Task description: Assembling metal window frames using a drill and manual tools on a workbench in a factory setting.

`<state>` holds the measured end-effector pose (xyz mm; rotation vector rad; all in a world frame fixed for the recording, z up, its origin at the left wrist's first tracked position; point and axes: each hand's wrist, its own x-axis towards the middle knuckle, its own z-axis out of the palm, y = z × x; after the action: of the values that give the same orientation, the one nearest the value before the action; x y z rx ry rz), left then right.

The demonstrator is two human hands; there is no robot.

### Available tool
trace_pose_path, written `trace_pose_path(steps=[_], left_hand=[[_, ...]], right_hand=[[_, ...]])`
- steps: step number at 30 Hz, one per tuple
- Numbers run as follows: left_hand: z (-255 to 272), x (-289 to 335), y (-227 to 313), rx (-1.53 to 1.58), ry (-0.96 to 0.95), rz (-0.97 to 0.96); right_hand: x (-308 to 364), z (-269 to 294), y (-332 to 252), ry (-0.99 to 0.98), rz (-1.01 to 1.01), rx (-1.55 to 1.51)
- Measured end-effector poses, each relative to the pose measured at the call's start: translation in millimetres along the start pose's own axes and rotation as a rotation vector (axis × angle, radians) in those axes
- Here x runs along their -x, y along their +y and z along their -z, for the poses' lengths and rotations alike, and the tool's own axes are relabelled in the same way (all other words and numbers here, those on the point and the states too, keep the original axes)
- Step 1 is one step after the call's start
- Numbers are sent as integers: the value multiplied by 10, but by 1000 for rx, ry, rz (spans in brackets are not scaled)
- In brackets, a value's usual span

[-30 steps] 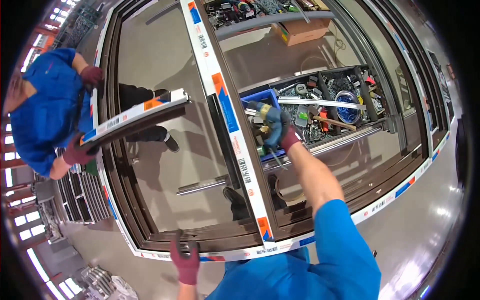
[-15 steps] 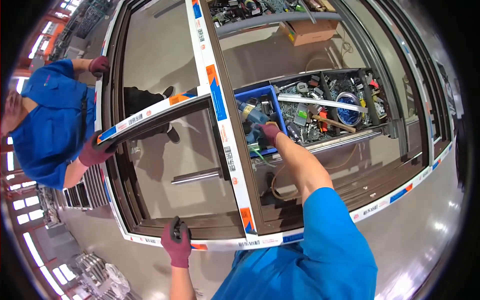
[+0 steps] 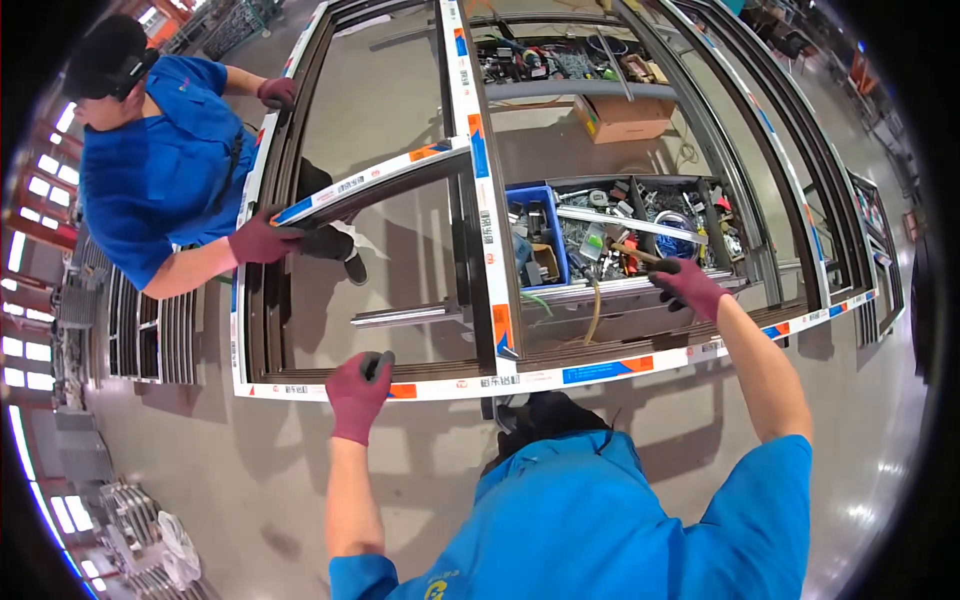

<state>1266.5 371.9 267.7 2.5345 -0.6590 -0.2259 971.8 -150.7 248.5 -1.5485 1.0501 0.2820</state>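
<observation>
A large dark-brown window frame (image 3: 511,268), its outer faces covered with white tape, lies flat before me. My left hand (image 3: 360,395), in a maroon glove with dark fingertips, is closed at its near rail, left of an orange label; the underside of the grip is hidden. Farther right, my right hand (image 3: 688,285) reaches over the near rail. Its fingers close round the end of a wooden handle, apparently a hammer's (image 3: 635,254), lying in the black parts box (image 3: 655,186). The tool's head is hard to make out among the hardware.
A co-worker (image 3: 175,190) in blue holds the left side of the frame with both gloved hands. A blue bin (image 3: 553,225) stands beside the parts box; a silver strip (image 3: 630,221) lies across that box. Beyond are a cardboard box (image 3: 625,120) and more hardware. Stacked frames (image 3: 150,335) stand at left.
My right hand has left the blue bin and moved right to the wooden handle. The left hand keeps its place on the near rail. My view has shifted back, showing more of the co-worker.
</observation>
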Motion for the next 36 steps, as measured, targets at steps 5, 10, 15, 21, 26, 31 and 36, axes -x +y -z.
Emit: trace_pose_path(steps=[5,10,15,21,26,31,36], left_hand=[[-91,101,218,81,59,-89],[-425,89,1163,211,-59,-4],[-1102,99,2003,170,-3,57],[-1527,129,2224,-174,44,215],[-1605,38,2338,-247,98,254],[-1663,21,2407,-194,97,369],[-1705,27,2250,-261,48,372]], right_hand=[[21,821,439,195,25,177],[-751,1634,1186,282,81,625],[-1717,1906,1459,145,-35,954],[-2728,1962,1782,24,-60,854],[-3268,1620,2189,45,259,873],[-3448,1258,2012,79,414,808],[-3360,815,1662,-95,435,829]])
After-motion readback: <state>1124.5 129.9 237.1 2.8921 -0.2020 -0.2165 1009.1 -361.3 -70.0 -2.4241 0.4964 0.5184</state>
